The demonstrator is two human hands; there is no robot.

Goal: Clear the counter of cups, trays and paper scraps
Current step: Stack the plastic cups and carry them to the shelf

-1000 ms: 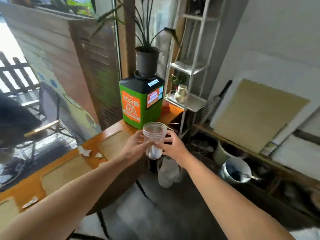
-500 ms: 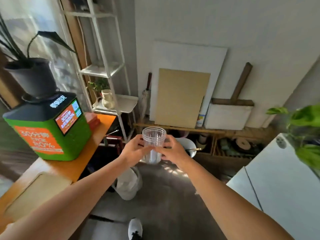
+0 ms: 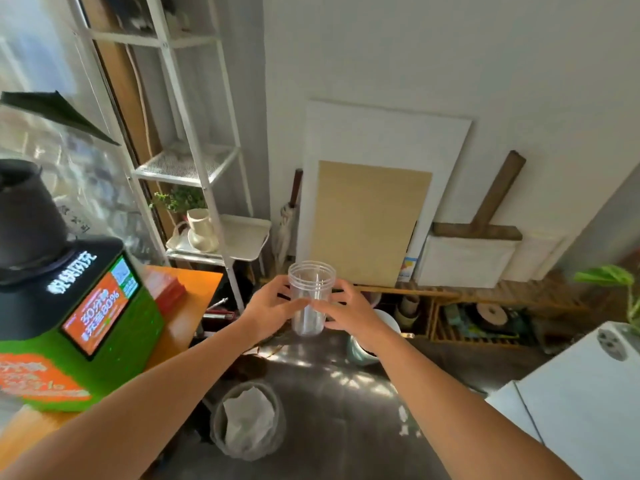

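Observation:
A clear plastic cup [image 3: 311,282] is upright in mid-air, out in front of me above the dark floor. My left hand [image 3: 268,311] grips its left side and my right hand [image 3: 349,313] grips its right side. The cup looks empty. The orange wooden counter [image 3: 188,306] lies to the left, with only its end in view. A grey waste bin [image 3: 247,419] lined with a white bag stands on the floor below and left of the cup.
A green and black box [image 3: 79,327] with a dark plant pot on top sits on the counter. A white metal shelf [image 3: 207,188] holds a cream jug. Boards lean on the wall ahead. A white appliance [image 3: 588,403] stands at right.
My view has swung right, away from the counter and toward the wall; the waste bin now shows below. Both hands still hold the cup the same way.

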